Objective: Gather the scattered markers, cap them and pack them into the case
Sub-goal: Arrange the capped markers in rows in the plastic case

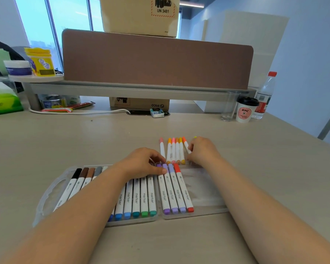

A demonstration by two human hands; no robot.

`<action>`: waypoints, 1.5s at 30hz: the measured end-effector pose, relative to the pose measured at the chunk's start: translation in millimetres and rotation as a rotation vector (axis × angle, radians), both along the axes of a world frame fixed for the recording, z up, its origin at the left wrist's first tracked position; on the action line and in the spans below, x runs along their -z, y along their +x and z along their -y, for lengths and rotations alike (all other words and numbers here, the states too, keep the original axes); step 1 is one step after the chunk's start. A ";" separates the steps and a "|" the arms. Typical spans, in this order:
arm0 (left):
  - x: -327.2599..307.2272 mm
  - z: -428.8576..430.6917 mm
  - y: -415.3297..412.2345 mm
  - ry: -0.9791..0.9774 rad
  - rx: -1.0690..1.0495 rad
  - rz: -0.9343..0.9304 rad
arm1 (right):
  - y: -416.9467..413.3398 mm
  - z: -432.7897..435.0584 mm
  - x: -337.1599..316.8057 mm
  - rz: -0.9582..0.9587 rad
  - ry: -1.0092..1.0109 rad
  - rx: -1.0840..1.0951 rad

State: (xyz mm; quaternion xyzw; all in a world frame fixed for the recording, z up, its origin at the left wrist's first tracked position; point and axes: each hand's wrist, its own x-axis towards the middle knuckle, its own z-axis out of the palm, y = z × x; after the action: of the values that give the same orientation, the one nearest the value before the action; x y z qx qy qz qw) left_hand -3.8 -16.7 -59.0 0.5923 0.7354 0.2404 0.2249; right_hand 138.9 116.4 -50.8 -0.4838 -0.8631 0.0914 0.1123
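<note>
Clearly the packing is well along: the clear plastic marker case (204, 189) lies open on the bench (84, 141), its left half nearly full, its right half holding three purple markers and a red marker (183, 189) with bare room to their right. Just beyond the case's far edge a row of loose markers (174, 151) in pink, orange and yellow lies with long axes pointing away from the person, much like the packed ones.

My right hand (203, 151) is nearer that row, its fingers pinched on an orange-capped marker (186, 145) at the row's right end. My left hand (142, 163) rests on the packed markers' upper ends, thumb pressing a purple cap, curled but gripping nothing I can make out.

Each packed barrel reads "marker". Farther off, a paper cup (245, 111) says "KFC", one carton (139, 103) "PICO", another carton (141, 15) "UN 3481".
</note>
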 end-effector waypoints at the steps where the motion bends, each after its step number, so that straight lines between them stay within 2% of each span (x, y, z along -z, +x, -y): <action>1: 0.1 -0.1 -0.1 0.000 -0.001 0.000 | 0.8 -0.9 1.5 -0.005 0.014 0.013; 4: 0.1 -0.2 0.0 -0.004 0.000 0.003 | 6.1 -3.0 3.5 -0.061 0.034 0.041; 9: -0.2 0.2 -0.4 0.001 0.002 -0.003 | 17.7 -7.9 -6.4 -0.276 -0.049 0.110; 14: -0.4 -0.6 -0.6 -0.006 0.007 0.003 | 35.1 15.0 -31.0 -0.472 -0.488 0.051; 18: -0.6 -0.8 -0.3 -0.012 0.012 -0.002 | 53.0 46.6 -41.6 -0.419 -0.790 -0.084; 21: -1.4 -0.7 0.4 -0.015 0.014 -0.009 | 62.4 58.7 -41.2 -0.379 -0.884 -0.158; 27: -1.7 0.4 0.1 -0.010 0.013 0.001 | 63.9 63.5 -26.8 -0.387 -0.883 -0.170; 33: -0.6 -0.3 -0.9 -0.009 0.017 -0.010 | 60.8 60.0 -24.1 -0.295 -0.863 -0.174; 45: -1.4 0.0 0.0 0.001 0.015 -0.015 | 57.4 65.5 -18.3 -0.154 -0.671 -0.270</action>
State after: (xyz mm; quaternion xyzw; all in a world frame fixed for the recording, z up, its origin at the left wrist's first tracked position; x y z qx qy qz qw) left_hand -3.8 -16.7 -57.6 0.5997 0.7326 0.2344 0.2210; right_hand 196.3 50.9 -32.5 -0.3671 -0.8302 0.4195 -0.0010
